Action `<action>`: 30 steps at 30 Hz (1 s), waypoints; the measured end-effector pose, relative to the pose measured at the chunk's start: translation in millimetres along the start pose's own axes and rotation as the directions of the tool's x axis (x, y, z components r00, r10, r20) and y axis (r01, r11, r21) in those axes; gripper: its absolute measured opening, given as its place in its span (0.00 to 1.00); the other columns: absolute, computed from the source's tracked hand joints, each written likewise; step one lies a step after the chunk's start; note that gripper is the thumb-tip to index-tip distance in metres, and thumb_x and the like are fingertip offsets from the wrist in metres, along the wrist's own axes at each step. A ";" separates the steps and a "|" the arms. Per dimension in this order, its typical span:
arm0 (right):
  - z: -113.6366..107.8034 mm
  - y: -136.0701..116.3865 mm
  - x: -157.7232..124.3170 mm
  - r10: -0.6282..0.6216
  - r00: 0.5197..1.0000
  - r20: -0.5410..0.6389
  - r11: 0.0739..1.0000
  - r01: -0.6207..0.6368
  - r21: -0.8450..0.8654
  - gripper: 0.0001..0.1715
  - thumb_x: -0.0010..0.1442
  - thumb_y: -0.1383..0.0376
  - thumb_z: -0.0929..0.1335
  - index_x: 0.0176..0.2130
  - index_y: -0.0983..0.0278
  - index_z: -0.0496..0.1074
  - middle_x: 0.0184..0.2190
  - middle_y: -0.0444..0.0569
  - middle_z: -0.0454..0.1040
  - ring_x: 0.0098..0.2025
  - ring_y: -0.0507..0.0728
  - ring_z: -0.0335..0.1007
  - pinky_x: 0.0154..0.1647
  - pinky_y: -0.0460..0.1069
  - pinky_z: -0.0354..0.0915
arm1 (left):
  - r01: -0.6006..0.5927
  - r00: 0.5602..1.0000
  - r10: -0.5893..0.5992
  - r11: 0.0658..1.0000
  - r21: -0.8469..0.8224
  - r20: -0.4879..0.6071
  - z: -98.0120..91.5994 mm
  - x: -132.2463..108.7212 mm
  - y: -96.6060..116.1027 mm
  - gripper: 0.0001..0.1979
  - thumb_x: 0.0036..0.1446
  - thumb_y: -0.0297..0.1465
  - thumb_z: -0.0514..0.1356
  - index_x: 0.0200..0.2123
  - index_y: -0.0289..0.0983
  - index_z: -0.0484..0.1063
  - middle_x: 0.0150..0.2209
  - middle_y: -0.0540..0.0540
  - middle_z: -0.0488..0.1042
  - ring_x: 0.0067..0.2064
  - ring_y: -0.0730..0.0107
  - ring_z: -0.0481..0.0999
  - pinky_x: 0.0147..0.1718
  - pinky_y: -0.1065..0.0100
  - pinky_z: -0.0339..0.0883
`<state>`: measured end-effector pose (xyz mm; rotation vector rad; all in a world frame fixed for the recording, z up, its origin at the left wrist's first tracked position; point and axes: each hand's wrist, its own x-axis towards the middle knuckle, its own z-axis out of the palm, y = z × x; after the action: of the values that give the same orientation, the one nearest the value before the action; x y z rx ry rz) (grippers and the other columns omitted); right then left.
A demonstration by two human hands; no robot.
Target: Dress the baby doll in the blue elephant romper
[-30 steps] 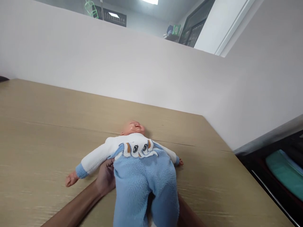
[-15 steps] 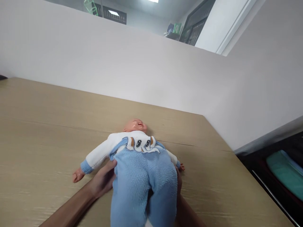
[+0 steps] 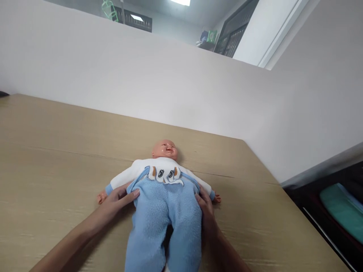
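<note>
A baby doll [image 3: 165, 149] lies face up on the wooden table [image 3: 70, 158], its head toward the wall and both arms spread. It wears a white long-sleeved top with blue cuffs and fluffy blue overalls [image 3: 159, 211] with an elephant face on the bib. My left hand [image 3: 120, 198] grips the overalls at the waist on the left, thumb on top of the cloth and fingers partly hidden under it. On the opposite side, my right hand [image 3: 206, 207] holds the waist the same way. The doll's feet are cut off by the lower edge of the view.
A pale wall [image 3: 170, 83] rises behind the table, with a window [image 3: 170, 19] above. Beyond the table's right edge, a green folded item [image 3: 342, 206] lies in a dark area.
The doll's hips have come down and shifted slightly left, showing more of its face. My right hand has moved up and left, and its fingers now show at the waist.
</note>
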<state>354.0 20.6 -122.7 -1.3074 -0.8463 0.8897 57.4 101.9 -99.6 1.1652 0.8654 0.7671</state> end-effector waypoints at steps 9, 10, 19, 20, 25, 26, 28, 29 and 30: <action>8.7 -3.2 9.7 -0.144 0.964 0.224 0.958 0.192 -0.213 0.15 0.68 0.52 0.72 0.48 0.58 0.75 0.46 0.46 0.74 0.51 0.60 0.70 0.59 0.52 0.64 | -0.230 0.966 0.259 0.889 0.396 -0.020 -17.2 -19.5 1.9 0.23 0.61 0.49 0.70 0.56 0.47 0.81 0.59 0.41 0.74 0.65 0.45 0.68 0.70 0.60 0.56; 10.6 -3.2 11.2 -0.130 0.969 0.209 0.960 0.176 -0.218 0.15 0.69 0.51 0.71 0.47 0.57 0.74 0.43 0.45 0.75 0.49 0.60 0.70 0.56 0.51 0.64 | -0.230 0.966 0.259 0.897 0.378 -0.025 -15.4 -18.0 1.4 0.23 0.62 0.49 0.70 0.56 0.47 0.80 0.59 0.42 0.74 0.65 0.46 0.68 0.69 0.61 0.56; 22.9 -9.3 35.9 0.119 0.950 0.290 0.991 -0.098 -0.086 0.24 0.53 0.51 0.75 0.46 0.60 0.78 0.35 0.45 0.80 0.36 0.61 0.73 0.38 0.53 0.68 | 0.007 1.000 -0.009 0.936 -0.351 -0.004 -8.0 9.0 -6.2 0.20 0.61 0.43 0.70 0.54 0.43 0.81 0.60 0.43 0.80 0.67 0.45 0.71 0.68 0.57 0.60; 22.8 -13.1 35.7 0.144 0.939 0.312 0.990 -0.133 -0.054 0.25 0.51 0.51 0.74 0.45 0.60 0.79 0.36 0.47 0.82 0.38 0.63 0.75 0.40 0.54 0.69 | 0.035 0.999 -0.026 0.917 -0.398 0.030 -8.5 10.6 -5.5 0.19 0.60 0.43 0.70 0.51 0.41 0.83 0.58 0.41 0.82 0.65 0.43 0.73 0.66 0.56 0.63; 22.9 -24.9 35.6 0.177 0.938 0.299 0.983 -0.183 -0.007 0.26 0.49 0.48 0.75 0.43 0.60 0.79 0.37 0.50 0.83 0.39 0.64 0.77 0.41 0.56 0.71 | -0.005 1.000 0.015 0.947 -0.322 0.028 -14.7 12.8 -5.2 0.19 0.57 0.41 0.75 0.49 0.41 0.81 0.48 0.43 0.83 0.52 0.51 0.78 0.54 0.61 0.69; 24.7 -26.3 37.1 0.160 0.952 0.261 0.987 -0.156 -0.036 0.24 0.50 0.48 0.76 0.42 0.60 0.79 0.37 0.50 0.82 0.40 0.64 0.77 0.43 0.56 0.71 | -0.047 0.999 0.045 0.958 -0.284 -0.016 -16.1 13.4 -6.7 0.19 0.57 0.40 0.76 0.49 0.42 0.79 0.46 0.45 0.81 0.49 0.56 0.78 0.50 0.64 0.68; 32.8 -33.0 40.8 0.117 0.976 0.182 0.990 -0.102 -0.094 0.22 0.52 0.49 0.76 0.42 0.59 0.78 0.39 0.49 0.82 0.44 0.64 0.77 0.47 0.56 0.70 | -0.157 0.984 0.136 0.967 -0.201 -0.115 -18.4 15.5 -10.6 0.18 0.56 0.37 0.77 0.43 0.42 0.74 0.41 0.51 0.76 0.43 0.65 0.74 0.45 0.69 0.65; 39.9 -39.5 42.6 0.073 0.985 0.158 0.990 -0.052 -0.131 0.21 0.54 0.51 0.76 0.44 0.59 0.78 0.42 0.49 0.81 0.47 0.64 0.76 0.51 0.56 0.70 | -0.211 0.970 0.187 0.965 -0.158 -0.154 -19.2 16.8 -12.4 0.19 0.55 0.36 0.78 0.39 0.42 0.71 0.39 0.53 0.73 0.42 0.68 0.71 0.44 0.70 0.64; 49.2 -48.2 44.3 0.001 0.988 0.155 0.982 0.028 -0.184 0.19 0.57 0.53 0.75 0.46 0.58 0.77 0.45 0.50 0.81 0.50 0.64 0.76 0.54 0.57 0.69 | -0.259 0.955 0.236 0.959 -0.117 -0.180 -19.9 17.8 -13.9 0.21 0.54 0.35 0.79 0.36 0.41 0.67 0.38 0.54 0.70 0.41 0.69 0.69 0.44 0.71 0.63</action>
<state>331.6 79.2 -69.9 -1.4047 -1.0802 0.9273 49.1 123.1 -119.4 1.1084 0.7947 1.1263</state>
